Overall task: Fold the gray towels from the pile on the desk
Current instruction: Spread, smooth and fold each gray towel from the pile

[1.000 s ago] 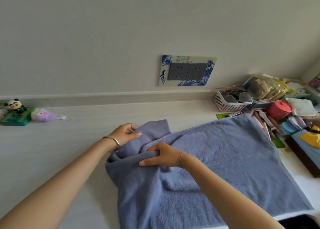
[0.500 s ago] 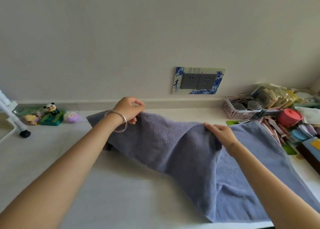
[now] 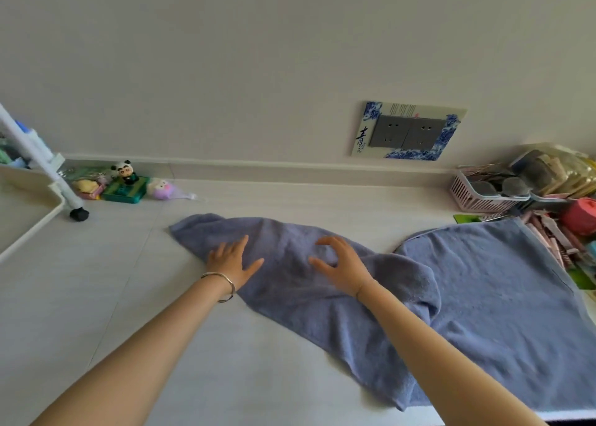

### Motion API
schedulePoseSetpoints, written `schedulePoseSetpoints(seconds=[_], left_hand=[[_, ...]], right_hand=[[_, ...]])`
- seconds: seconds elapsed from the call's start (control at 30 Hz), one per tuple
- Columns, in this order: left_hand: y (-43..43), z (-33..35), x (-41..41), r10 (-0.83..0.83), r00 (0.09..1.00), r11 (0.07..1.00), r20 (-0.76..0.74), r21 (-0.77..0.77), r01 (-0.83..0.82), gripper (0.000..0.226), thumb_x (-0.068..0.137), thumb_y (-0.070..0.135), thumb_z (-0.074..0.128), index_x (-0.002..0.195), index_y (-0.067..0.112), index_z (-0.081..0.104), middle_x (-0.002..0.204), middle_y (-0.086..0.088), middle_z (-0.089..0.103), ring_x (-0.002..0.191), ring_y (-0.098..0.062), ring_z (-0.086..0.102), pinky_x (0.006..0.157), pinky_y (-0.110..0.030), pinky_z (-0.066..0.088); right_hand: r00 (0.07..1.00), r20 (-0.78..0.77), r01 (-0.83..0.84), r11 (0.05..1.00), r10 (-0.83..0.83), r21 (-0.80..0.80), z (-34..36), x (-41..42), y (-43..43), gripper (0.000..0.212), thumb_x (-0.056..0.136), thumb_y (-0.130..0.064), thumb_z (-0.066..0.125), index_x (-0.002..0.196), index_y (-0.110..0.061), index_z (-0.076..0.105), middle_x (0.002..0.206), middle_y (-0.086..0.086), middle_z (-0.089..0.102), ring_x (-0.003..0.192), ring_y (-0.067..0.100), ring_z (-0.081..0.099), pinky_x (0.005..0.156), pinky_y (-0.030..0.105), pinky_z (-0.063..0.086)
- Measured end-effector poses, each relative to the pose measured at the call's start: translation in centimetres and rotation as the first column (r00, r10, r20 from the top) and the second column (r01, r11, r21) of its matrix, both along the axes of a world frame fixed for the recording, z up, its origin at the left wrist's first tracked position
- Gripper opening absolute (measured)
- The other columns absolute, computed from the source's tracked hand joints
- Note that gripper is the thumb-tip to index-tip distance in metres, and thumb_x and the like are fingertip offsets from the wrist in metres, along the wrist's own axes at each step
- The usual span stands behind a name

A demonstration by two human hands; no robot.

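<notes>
Spread on the desk [image 3: 129,296], directly below the socket plate [image 3: 408,132]: one gray-blue towel [image 3: 483,296]. Broad and flat below-right of the socket plate; drawn into a rumpled, narrowing strip below-left of it, ending in a rounded corner. A raised fold where strip meets flat part, straight under the socket plate.

On the strip, below-left of the socket plate: left hand [image 3: 230,261], palm down, fingers straight and together, thumb out, pressing flat on the cloth and gripping nothing. A silver bracelet [image 3: 222,285] at that wrist. Nearer the socket plate, on the same strip: right hand [image 3: 338,264], fingers spread wide and lightly bent, thumb out, holding nothing; hard to tell whether touching the cloth or just above it.

Far left of the socket plate, against the wall: a purple plush toy [image 3: 161,188], a panda figure [image 3: 124,170] on a green box [image 3: 125,190], then a white rack leg [image 3: 38,164]. Right of the socket plate and slightly lower: a pink basket [image 3: 477,193] of small items and a red cup [image 3: 580,216], with clutter touching the towel's right edge.
</notes>
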State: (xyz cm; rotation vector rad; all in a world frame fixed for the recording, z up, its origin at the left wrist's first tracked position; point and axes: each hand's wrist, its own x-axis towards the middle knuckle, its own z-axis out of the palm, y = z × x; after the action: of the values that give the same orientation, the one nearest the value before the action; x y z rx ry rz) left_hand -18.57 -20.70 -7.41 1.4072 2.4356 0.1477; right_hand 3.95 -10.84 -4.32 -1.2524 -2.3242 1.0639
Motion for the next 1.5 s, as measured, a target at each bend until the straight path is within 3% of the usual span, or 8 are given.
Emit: schedulePoseSetpoints(seconds=[0.3,0.57,0.77,0.9,1.0,1.2,1.4,1.5], left_hand=[[-3.2,1.3,-1.9,-0.026,0.997,0.982,-0.079,0.185,0.04,0.035,0.096,0.044,0.04,0.078,0.019,0.057,0.082,-0.007,0.067,0.085,-0.03,0.061,0.064,-0.033,0.036],[-3.8,-0.8,-7.9,0.138,0.99,0.988,-0.021,0.075,-0.136,0.043,0.098,0.036,0.038,0.134,0.013,0.046,0.141,-0.007,0.044,0.127,-0.031,0.04,0.105,-0.036,0.031],[-4.4,-1.4,-10.0,0.19,0.979,0.981,-0.068,0.052,-0.187,0.041,0.097,0.041,0.038,0.123,0.012,0.052,0.128,-0.01,0.055,0.119,-0.03,0.046,0.096,-0.038,0.036],[-4.6,-0.9,-10.2,0.128,0.992,0.991,-0.001,-0.043,-0.128,0.038,0.092,0.048,0.048,0.088,0.013,0.063,0.096,-0.007,0.067,0.095,-0.028,0.057,0.077,-0.032,0.041],[-5.4,-0.5,-9.9,0.073,0.987,0.995,0.141,-0.077,-0.063,0.049,0.093,0.049,0.046,0.056,0.017,0.042,0.061,-0.003,0.048,0.069,-0.026,0.045,0.063,-0.029,0.035],[-7.0,0.6,-8.1,0.062,0.933,0.994,0.353,-0.105,-0.027,0.052,0.096,0.054,0.03,0.086,0.013,0.06,0.088,-0.005,0.063,0.083,-0.022,0.056,0.081,-0.035,0.045],[-7.4,6.3,-8.3,0.046,0.87,0.835,0.49,0.46,-0.303,0.043,0.098,0.033,0.042,0.058,0.016,0.039,0.058,-0.003,0.038,0.056,-0.016,0.033,0.057,-0.031,0.027],[-8.0,7.4,-8.9,0.101,0.848,0.737,0.52,0.533,-0.415,0.042,0.1,0.031,0.037,0.061,0.018,0.046,0.064,-0.002,0.049,0.063,-0.016,0.044,0.063,-0.029,0.036]], right_hand=[[0.942,0.207,-0.246,0.962,0.266,-0.117,-3.4,-5.7,-5.1,0.027,0.088,-0.045,0.058,0.109,-0.029,0.064,0.103,-0.009,0.053,0.092,0.013,0.055,0.094,0.033,0.046],[0.963,0.109,-0.256,0.962,0.245,0.096,-2.0,-8.6,-3.3,0.022,0.089,-0.041,0.058,0.103,-0.026,0.064,0.108,-0.006,0.06,0.099,0.014,0.055,0.096,0.036,0.042],[0.95,0.248,-0.184,0.982,0.19,-0.049,-2.9,-11.0,-1.0,0.055,0.089,-0.046,0.056,0.136,-0.021,0.043,0.132,0.003,0.053,0.124,0.023,0.045,0.11,0.042,0.032],[0.872,0.301,-0.369,0.922,0.386,-0.113,-2.9,-11.1,-1.7,0.018,0.088,-0.041,0.062,0.088,-0.023,0.064,0.082,-0.004,0.062,0.082,0.016,0.054,0.083,0.032,0.043],[0.854,0.221,-0.449,0.882,0.471,-0.145,-2.2,-10.5,-2.4,0.031,0.089,-0.033,0.062,0.068,-0.01,0.061,0.065,0.007,0.055,0.062,0.018,0.046,0.065,0.032,0.04],[0.933,-0.022,-0.356,0.928,0.36,0.114,3.4,-10.2,-2.4,0.012,0.088,-0.027,0.065,0.086,-0.017,0.073,0.073,-0.013,0.058,0.072,0.002,0.055,0.069,0.014,0.038],[0.915,-0.163,-0.253,0.838,0.37,0.483,9.4,-9.2,-5.1,0.016,0.089,-0.026,0.063,0.094,-0.018,0.075,0.071,-0.006,0.052,0.067,0.009,0.05,0.065,0.016,0.038],[0.834,0.097,-0.548,0.795,0.543,0.262,6.7,-8.0,-8.8,0.02,0.09,-0.032,0.061,0.097,-0.017,0.073,0.08,-0.004,0.06,0.072,0.011,0.055,0.071,0.023,0.045]])
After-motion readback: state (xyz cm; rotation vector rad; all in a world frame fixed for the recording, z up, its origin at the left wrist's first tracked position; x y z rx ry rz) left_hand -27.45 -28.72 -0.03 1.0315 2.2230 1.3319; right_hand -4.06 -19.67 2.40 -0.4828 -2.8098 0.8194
